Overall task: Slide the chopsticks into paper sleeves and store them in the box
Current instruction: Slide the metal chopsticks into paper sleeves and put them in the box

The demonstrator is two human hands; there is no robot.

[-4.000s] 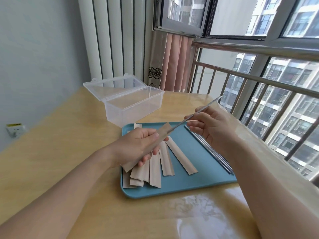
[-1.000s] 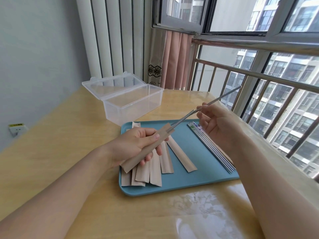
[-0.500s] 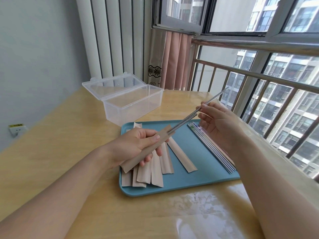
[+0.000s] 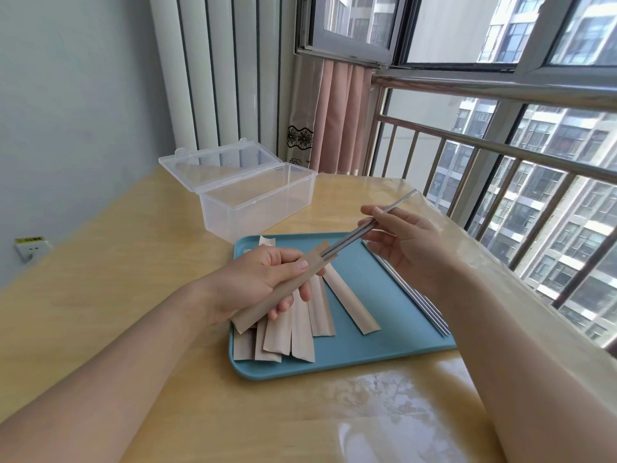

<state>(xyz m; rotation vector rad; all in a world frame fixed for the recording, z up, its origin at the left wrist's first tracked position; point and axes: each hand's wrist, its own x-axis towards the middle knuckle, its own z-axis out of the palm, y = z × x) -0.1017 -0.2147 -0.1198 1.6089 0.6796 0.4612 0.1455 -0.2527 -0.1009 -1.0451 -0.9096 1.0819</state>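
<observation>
My left hand point(image 4: 258, 282) grips a tan paper sleeve point(image 4: 267, 304), tilted with its open end up and to the right. My right hand point(image 4: 405, 243) pinches a pair of metal chopsticks point(image 4: 350, 238), whose tips sit inside the sleeve's mouth. Both hands hover over a blue tray point(image 4: 354, 355). Several empty paper sleeves point(image 4: 302, 332) lie fanned on the tray's left half. More metal chopsticks point(image 4: 430, 310) lie along its right edge, partly hidden by my right wrist. A clear plastic box point(image 4: 257, 203) stands behind the tray with its lid point(image 4: 217, 165) open and nothing inside.
The tray and box rest on a light wooden table point(image 4: 110, 262). A metal railing point(image 4: 500, 152) and window run along the right side. A white radiator point(image 4: 217, 71) and pink curtain point(image 4: 340, 118) stand behind the table. A wall socket point(image 4: 31, 247) sits at the left.
The chopsticks have slid further down into the sleeve, leaving less metal showing above it. My right hand has moved left and down, closer to my left hand.
</observation>
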